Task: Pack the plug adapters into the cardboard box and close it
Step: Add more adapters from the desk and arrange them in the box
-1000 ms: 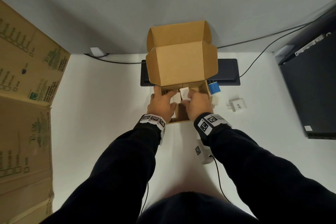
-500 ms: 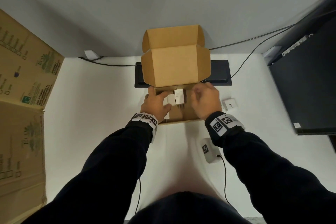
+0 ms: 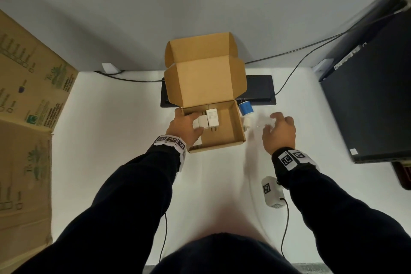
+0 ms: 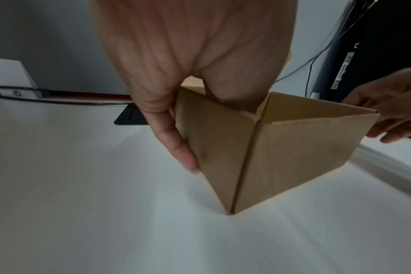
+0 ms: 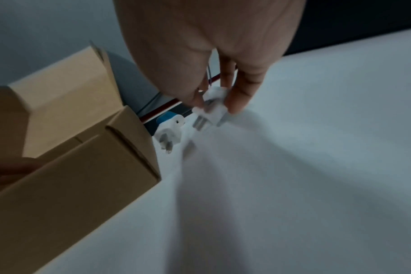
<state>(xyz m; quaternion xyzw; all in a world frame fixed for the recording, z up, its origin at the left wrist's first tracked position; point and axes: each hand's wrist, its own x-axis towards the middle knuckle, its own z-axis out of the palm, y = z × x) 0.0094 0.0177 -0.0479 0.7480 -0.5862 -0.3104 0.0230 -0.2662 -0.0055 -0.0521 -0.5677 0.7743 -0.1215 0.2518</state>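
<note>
The cardboard box (image 3: pixel 238 128) stands open mid-table with its lid (image 3: pixel 205 82) raised. Two white plug adapters (image 3: pixel 212 115) lie inside, near its left wall. My left hand (image 3: pixel 186 122) holds that wall, thumb (image 4: pixel 176 140) outside and fingers inside over the adapters. Right of the box, my right hand (image 3: pixel 274 123) pinches a blurred white plug adapter (image 5: pixel 210 111) just above the table. A blue adapter (image 3: pixel 245 108) and another white adapter (image 3: pixel 246 123) lie against the box's right side.
A black panel (image 3: pixel 260 89) is set into the table behind the box. A dark computer case (image 3: pixel 367 107) stands at the right and a big printed carton (image 3: pixel 26 95) at the left. A white tagged device (image 3: pixel 272 191) with a cable lies near my right sleeve.
My right hand has left the box and moved right, onto the white adapter on the table. My left hand has stayed at the box's left wall.
</note>
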